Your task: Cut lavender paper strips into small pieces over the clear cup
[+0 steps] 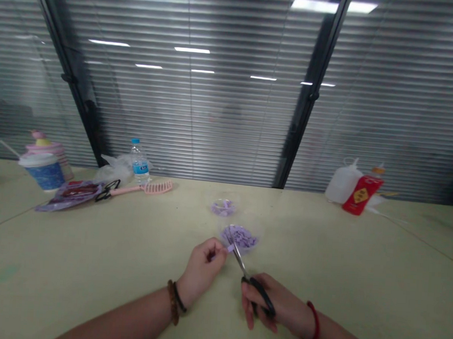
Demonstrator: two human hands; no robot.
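My left hand (pixel 204 264) pinches a thin purple strip (pixel 230 248), whose end sticks out past my fingertips. In my right hand (pixel 270 300) is a pair of scissors (pixel 245 275) with black handles. Their blades stand a little apart, beside the end of the strip and over the near edge of a clear bowl (pixel 258 241). Many small purple cut pieces (pixel 241 237) lie in that bowl. Just behind it, a second small clear container (pixel 236 208) holds longer purple pieces (pixel 223 206).
At the back left are a blue cup (pixel 46 171), a purple packet (pixel 71 195), a pink hairbrush (pixel 148 187), a plastic bag (pixel 115 170) and a water bottle (pixel 140 163). A white bottle (pixel 343 183) and a red bottle (pixel 363 193) stand back right. Glass with blinds (pixel 234 103) rises behind the table.
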